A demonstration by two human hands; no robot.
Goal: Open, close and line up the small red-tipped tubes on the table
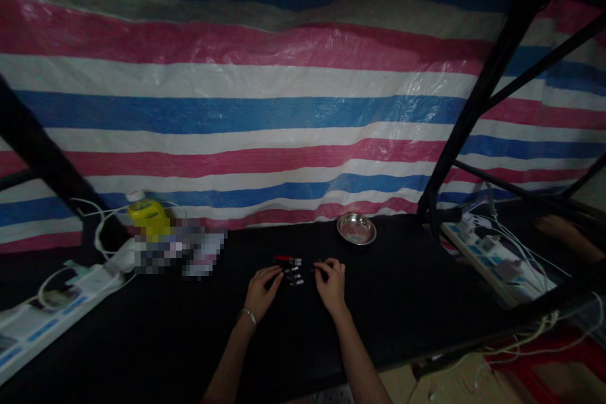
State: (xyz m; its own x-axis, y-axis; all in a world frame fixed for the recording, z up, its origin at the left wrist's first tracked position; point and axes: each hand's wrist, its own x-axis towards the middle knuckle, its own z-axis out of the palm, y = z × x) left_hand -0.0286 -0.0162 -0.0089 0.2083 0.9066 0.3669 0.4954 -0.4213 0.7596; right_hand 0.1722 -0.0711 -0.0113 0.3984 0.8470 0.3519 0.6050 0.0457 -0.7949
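Several small black pieces with silver ends [296,277] lie in a short column on the black table, between my two hands. Just beyond them is a red piece with a silver end [286,260]; they look like small lighters or USB sticks, too small to tell. My left hand [261,293], with a bracelet at the wrist, is closed, thumb and forefinger meeting at the left ends of the black pieces. On the other side, my right hand [332,284] is closed in a pinch at something small and dark, which I cannot make out.
A round metal dish [356,230] stands at the back right. A yellow bottle [150,218] and blurred packets [203,254] are at the left. Power strips [57,315] with cables line both sides. Another person's hand [558,226] shows far right, beyond a black frame post [473,107].
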